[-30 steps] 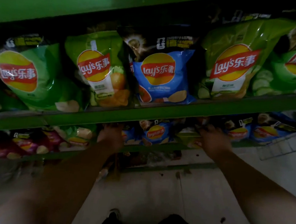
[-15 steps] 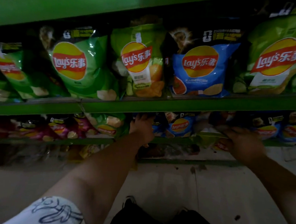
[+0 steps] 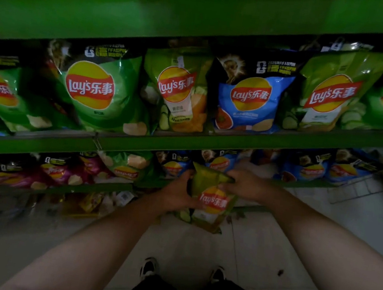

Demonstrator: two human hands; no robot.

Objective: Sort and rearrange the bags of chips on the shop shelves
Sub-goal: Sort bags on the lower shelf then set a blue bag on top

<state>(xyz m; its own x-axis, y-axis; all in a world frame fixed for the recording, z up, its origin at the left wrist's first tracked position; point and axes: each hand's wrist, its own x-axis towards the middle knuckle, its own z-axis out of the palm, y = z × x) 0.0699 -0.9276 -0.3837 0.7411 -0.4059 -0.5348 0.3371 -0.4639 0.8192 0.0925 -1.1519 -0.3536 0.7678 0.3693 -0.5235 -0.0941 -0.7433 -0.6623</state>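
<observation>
Just below the green metal shelf rail (image 3: 209,142), I grip the olive-green crinkly foil chip bag (image 3: 212,203) between both hands, left hand (image 3: 177,194) curled round its side, right hand (image 3: 245,186) pinching its top corner, its long axis pointing up toward that rail.

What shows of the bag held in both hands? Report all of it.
The bag looks like glossy yellow-green film, with a round red-and-yellow logo and cucumber slices near its bottom. It is held tilted in front of the lower shelf, with its creased top pointing toward it. The left hand grips its left edge and the right hand grips its upper right.
</observation>
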